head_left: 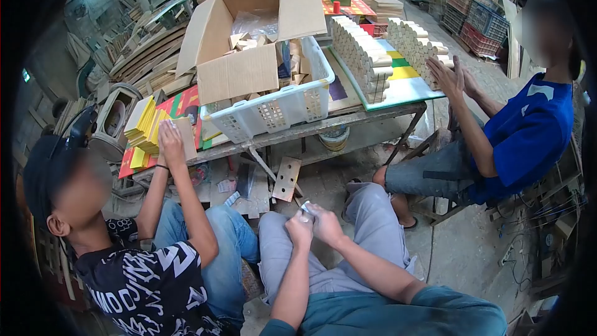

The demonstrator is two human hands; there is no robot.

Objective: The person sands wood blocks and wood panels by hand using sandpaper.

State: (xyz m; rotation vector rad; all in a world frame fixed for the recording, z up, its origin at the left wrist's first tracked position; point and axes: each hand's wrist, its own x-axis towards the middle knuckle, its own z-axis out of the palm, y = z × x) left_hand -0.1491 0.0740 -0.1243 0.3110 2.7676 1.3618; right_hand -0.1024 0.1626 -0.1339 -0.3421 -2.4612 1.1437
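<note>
My left hand point(299, 230) and my right hand point(326, 224) are together above my lap, between my knees. Both are closed, with fingers curled around a small pale piece point(305, 207) whose tip pokes out at the top. My fingers cover most of it, so its kind cannot be made out. Just beyond my hands is a flat wooden board point(286, 178) with several dark holes, tilted below the table edge.
A worktable point(373, 114) stands ahead, bearing a white plastic crate point(273, 115), an open cardboard box point(239, 81) of wood pieces and stacked wooden cylinders point(360, 56). Co-workers sit at both sides; the left one's hands point(171, 140) are near yellow-edged blocks point(146, 127), the right one's point(449, 76) by cylinders.
</note>
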